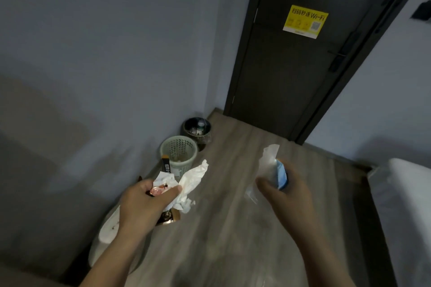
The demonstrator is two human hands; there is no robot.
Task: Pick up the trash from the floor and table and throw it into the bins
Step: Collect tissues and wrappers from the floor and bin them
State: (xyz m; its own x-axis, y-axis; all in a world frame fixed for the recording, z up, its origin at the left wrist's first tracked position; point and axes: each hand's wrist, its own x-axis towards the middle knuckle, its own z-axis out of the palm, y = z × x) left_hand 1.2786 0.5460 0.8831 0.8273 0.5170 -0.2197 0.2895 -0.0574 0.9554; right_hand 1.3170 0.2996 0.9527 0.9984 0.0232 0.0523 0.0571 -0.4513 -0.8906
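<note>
Trash (191, 182) in both hands, bins (178, 152) near wall ahead.

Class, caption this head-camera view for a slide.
Left hand grips crumpled tissue and wrappers; right hand grips white paper and a blue packet; green basket and black bin ahead.

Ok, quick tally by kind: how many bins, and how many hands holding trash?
Bins: 2, green mesh bin and dark bin.
Hands holding trash: 2, left hand with crumpled tissue, right hand with blue packet.
Total: 4.
</note>
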